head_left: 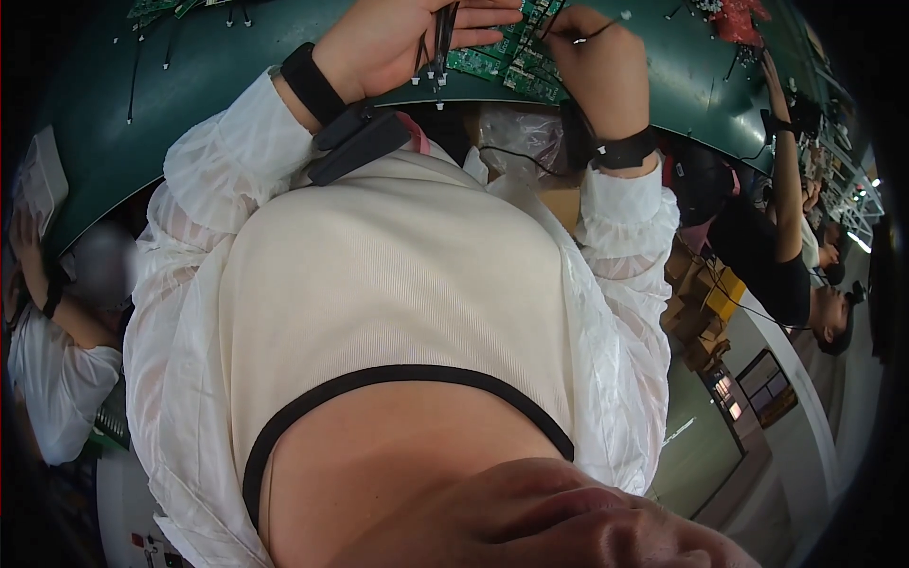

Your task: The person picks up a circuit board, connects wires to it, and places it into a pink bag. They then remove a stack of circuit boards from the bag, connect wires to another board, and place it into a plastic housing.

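My left hand [398,38] is at the top of the view, palm toward me, with a bundle of thin black wires [440,43] with pale tips held between its fingers. To its right, my right hand [601,62] pinches a single thin black wire [592,33]. Both hands hover over green circuit boards [502,59] lying on the green work table [189,85]. Each wrist wears a black strap. My pale top and white sleeves fill the middle of the picture.
More loose black wires [133,76] lie on the table's left part. A clear plastic bag [521,133] sits under the table edge. A co-worker in white [57,369] is at the left. Another person's arm [786,161] reaches to the table at the right, near stacked cardboard boxes [701,303].
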`<state>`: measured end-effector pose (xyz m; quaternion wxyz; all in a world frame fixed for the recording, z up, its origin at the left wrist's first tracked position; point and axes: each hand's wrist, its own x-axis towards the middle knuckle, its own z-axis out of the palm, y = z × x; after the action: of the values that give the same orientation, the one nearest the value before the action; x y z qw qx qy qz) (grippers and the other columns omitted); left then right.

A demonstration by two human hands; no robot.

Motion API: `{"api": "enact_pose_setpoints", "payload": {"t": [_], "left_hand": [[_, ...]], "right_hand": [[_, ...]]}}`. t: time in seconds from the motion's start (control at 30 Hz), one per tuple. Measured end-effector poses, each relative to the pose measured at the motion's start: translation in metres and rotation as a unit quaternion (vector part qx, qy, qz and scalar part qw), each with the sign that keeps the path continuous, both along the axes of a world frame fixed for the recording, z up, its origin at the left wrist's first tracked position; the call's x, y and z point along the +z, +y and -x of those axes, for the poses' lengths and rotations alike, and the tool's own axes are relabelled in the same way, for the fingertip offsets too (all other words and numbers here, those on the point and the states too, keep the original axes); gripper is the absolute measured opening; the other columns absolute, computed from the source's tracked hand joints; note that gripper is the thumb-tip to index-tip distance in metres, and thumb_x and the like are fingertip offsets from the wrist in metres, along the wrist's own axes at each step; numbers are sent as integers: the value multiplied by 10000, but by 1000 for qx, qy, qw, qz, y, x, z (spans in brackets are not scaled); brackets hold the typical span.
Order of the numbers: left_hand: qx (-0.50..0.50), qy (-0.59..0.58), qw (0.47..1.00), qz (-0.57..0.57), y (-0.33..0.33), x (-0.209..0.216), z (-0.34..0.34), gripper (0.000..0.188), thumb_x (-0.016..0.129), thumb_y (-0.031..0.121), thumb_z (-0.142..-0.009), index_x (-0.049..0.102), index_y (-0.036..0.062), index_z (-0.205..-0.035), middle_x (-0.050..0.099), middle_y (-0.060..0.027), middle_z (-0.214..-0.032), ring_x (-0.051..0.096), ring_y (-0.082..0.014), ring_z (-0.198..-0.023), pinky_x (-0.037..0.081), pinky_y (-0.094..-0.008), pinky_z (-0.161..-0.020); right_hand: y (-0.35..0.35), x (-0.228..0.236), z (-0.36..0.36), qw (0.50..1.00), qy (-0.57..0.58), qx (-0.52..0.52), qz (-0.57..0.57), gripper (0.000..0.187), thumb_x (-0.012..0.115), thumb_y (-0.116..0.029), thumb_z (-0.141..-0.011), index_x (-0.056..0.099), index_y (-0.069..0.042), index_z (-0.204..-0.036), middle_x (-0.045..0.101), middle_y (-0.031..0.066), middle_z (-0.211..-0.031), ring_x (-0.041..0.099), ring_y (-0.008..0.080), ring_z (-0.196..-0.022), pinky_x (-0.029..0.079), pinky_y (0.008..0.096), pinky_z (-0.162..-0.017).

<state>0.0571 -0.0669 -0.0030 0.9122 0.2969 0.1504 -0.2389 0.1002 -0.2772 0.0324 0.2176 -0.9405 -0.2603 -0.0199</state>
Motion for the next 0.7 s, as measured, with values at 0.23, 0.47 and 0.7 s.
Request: {"api": "enact_pose_setpoints", "payload": {"t": [0.23,0.47,0.7], "left_hand": [[10,-12,1000,16,-1,-4,1,263,429,159,-1070,571,-50,-1145,609,-192,-1257,601,-315,-1217,533,-425,-998],[5,-37,999,35,-2,-11,1,260,440,164,-1066,571,-45,-1148,604,-201,-1270,588,-325,-1235,523,-434,-1016],[-18,2,997,76,16,-12,0,275,441,182,-1070,563,-40,-1177,589,-204,-1314,582,-303,-1243,499,-424,-1048]], "right_hand": [[9,27,-25,990,132,36,33,76,703,-47,-730,713,-10,-796,659,217,-711,665,407,-704,521,452,-618],[9,26,-26,988,115,15,102,124,701,-19,-693,729,-3,-812,663,232,-748,671,398,-758,535,423,-659],[-4,34,0,990,-41,-65,-119,146,715,-29,-858,708,-6,-1003,725,58,-880,681,113,-800,526,253,-722]]}}
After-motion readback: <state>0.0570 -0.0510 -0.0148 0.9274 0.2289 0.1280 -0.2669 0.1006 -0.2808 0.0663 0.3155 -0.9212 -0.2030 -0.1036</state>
